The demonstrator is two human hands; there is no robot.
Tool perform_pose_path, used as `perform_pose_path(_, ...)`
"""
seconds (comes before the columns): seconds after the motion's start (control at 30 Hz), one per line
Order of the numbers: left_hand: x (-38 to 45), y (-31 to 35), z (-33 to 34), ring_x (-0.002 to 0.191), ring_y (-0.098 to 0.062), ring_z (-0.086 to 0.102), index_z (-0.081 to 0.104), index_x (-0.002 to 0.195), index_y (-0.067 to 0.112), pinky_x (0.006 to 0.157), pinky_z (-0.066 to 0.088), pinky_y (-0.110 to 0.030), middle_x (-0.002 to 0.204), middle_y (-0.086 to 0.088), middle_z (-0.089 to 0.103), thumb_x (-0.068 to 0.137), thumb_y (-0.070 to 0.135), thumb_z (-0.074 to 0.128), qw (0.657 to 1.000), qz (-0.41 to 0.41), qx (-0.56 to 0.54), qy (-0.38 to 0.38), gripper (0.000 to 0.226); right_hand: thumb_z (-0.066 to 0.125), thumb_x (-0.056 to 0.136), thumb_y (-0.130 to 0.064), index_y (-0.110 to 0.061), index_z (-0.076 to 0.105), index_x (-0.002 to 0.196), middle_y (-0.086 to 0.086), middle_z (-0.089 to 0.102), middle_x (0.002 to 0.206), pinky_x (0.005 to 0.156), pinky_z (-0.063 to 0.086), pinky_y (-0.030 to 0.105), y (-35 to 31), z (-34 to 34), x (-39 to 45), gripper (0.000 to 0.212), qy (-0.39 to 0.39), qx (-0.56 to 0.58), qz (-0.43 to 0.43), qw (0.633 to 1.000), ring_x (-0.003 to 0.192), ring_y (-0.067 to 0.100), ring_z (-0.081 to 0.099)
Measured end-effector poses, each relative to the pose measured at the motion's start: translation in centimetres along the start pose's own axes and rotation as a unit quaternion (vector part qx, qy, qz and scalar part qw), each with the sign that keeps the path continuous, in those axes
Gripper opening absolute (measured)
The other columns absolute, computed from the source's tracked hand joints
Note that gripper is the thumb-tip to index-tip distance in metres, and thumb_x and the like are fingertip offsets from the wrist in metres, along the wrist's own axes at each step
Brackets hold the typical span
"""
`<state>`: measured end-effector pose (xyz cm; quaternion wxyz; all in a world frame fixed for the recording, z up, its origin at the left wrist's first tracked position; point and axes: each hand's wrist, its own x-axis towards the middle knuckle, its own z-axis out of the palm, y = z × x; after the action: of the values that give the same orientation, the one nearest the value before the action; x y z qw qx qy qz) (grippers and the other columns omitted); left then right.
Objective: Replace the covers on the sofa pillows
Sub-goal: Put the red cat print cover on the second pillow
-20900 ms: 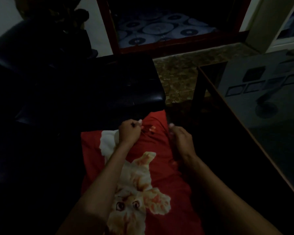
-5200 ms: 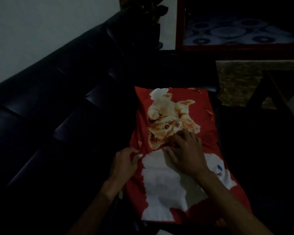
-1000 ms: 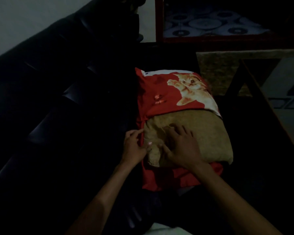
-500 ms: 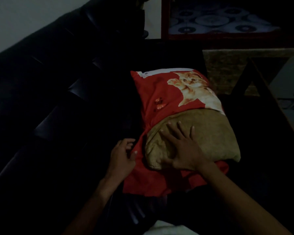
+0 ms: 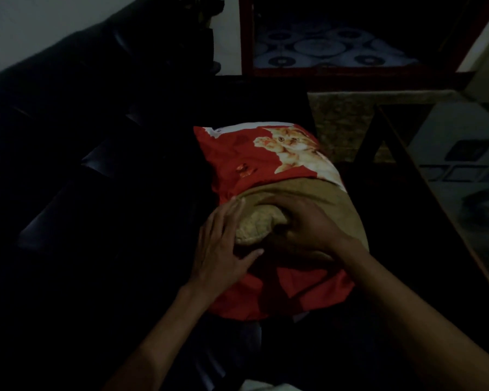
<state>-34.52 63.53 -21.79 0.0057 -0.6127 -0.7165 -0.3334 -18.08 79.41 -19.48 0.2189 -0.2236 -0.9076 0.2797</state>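
A tan pillow point(image 5: 343, 207) lies on the sofa seat, its far half inside a red cover point(image 5: 237, 153) printed with an orange kitten. The cover's open near end is spread flat under the pillow. My left hand point(image 5: 220, 258) lies with straight fingers against the pillow's near left corner, thumb spread toward the right. My right hand point(image 5: 308, 232) rests on top of the pillow, its fingers curled into the fabric and bunching that corner.
A dark leather sofa point(image 5: 96, 193) fills the left side, its backrest running up to the wall. A glass-topped table point(image 5: 449, 179) with a dark frame stands close on the right. Beyond are a tiled floor point(image 5: 339, 119) and a red-framed doorway point(image 5: 322, 49).
My left hand has come off the cover's edge onto the pillow's left corner. My right hand went from flat on the pillow to curled, bunching the corner.
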Motion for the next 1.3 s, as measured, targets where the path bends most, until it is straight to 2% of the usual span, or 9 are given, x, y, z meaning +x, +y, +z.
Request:
perform_pose_path(0.13,3.8,-0.3,0.3,0.112,-0.012,0.063,0.067,0.125,0.026,0.090,0.047,-0.021,0.125,0.007,0.068,0.072,0.037,0.072,0.997,0.043,-0.024,-0.054,0.054,0.083,0.074,-0.055,-0.036,0.066,0.128,-0.012,0.066,0.130,0.100,0.052,0.038,0.5,0.1,-1.7,0.060,0.005,0.016,0.066,0.998,0.121,0.007,0.060)
perform_pose_path(0.23,2.4,-2.0,0.0,0.103,-0.015,0.066,0.068,0.117,0.031,0.077,0.050,-0.022,0.116,0.010,0.069,0.070,0.030,0.070,0.989,0.001,-0.020,-0.148,0.047,0.077,0.085,-0.050,-0.039,0.070,0.116,-0.019,0.069,0.115,0.095,0.052,0.024,2.9,-0.8,-2.6,0.033,0.086,0.085,0.148,0.982,0.107,-0.008,0.062)
perform_pose_path(0.37,2.0,-1.6,-0.5,0.117,0.000,0.051,0.064,0.120,0.041,0.094,0.043,-0.026,0.128,0.024,0.058,0.070,0.083,0.063,0.957,-0.033,0.025,-0.287,0.065,0.071,0.091,-0.025,-0.021,0.061,0.136,0.004,0.059,0.132,0.082,0.050,0.031,5.4,-1.4,-1.3,0.047,0.163,-0.055,0.221,0.960,0.110,0.022,0.063)
perform_pose_path(0.47,4.6,-0.3,0.3,0.104,0.004,0.059,0.069,0.108,0.039,0.086,0.045,-0.022,0.109,0.028,0.064,0.082,0.070,0.063,0.972,-0.106,-0.053,-0.205,0.041,0.068,0.093,-0.033,-0.030,0.051,0.145,0.003,0.046,0.145,0.080,0.053,0.038,5.0,-1.4,0.9,0.055,0.155,-0.107,0.253,0.949,0.115,0.022,0.059)
perform_pose_path(0.57,7.9,-0.3,2.9,0.115,-0.014,0.057,0.065,0.118,0.029,0.091,0.041,-0.022,0.121,0.007,0.061,0.084,0.032,0.070,0.991,-0.104,-0.039,-0.070,0.035,0.061,0.096,-0.037,-0.030,0.066,0.128,0.003,0.061,0.126,0.079,0.055,0.040,4.6,-1.3,2.5,0.033,0.124,-0.163,0.250,0.946,0.109,0.026,0.063)
perform_pose_path(0.73,12.6,0.0,6.3,0.130,-0.023,0.041,0.060,0.128,0.027,0.109,0.033,-0.043,0.132,-0.001,0.052,0.081,0.042,0.070,0.989,-0.116,0.030,-0.085,0.050,0.062,0.098,-0.025,-0.021,0.071,0.110,-0.001,0.068,0.109,0.076,0.051,0.035,4.3,-2.7,2.1,0.016,0.178,-0.117,0.244,0.946,0.098,0.019,0.063)
perform_pose_path(0.9,12.7,0.6,5.8,0.101,-0.026,0.067,0.072,0.112,0.013,0.089,0.052,-0.035,0.110,-0.007,0.073,0.079,0.010,0.068,1.000,-0.028,-0.002,-0.002,0.033,0.061,0.097,-0.035,-0.022,0.060,0.119,0.000,0.057,0.119,0.082,0.048,0.035,5.4,-2.3,1.1,0.026,0.068,-0.186,0.199,0.960,0.106,0.018,0.051)
perform_pose_path(1.07,7.5,0.0,5.5,0.095,-0.030,0.069,0.071,0.113,0.006,0.081,0.056,-0.035,0.105,-0.011,0.074,0.069,-0.004,0.065,0.998,0.046,0.025,-0.015,0.045,0.072,0.085,-0.029,-0.024,0.053,0.128,0.004,0.054,0.126,0.081,0.051,0.041,5.6,0.0,2.1,0.047,0.106,-0.203,0.217,0.949,0.113,0.025,0.052)
perform_pose_path(1.3,4.9,-2.4,3.4,0.082,-0.027,0.066,0.075,0.105,0.009,0.070,0.055,-0.033,0.091,-0.007,0.071,0.072,0.016,0.038,0.998,0.032,0.058,-0.012,0.049,0.069,0.090,-0.031,-0.026,0.052,0.133,0.008,0.048,0.134,0.083,0.053,0.046,8.8,-2.5,-0.5,0.047,0.154,-0.221,0.353,0.896,0.120,0.032,0.050)
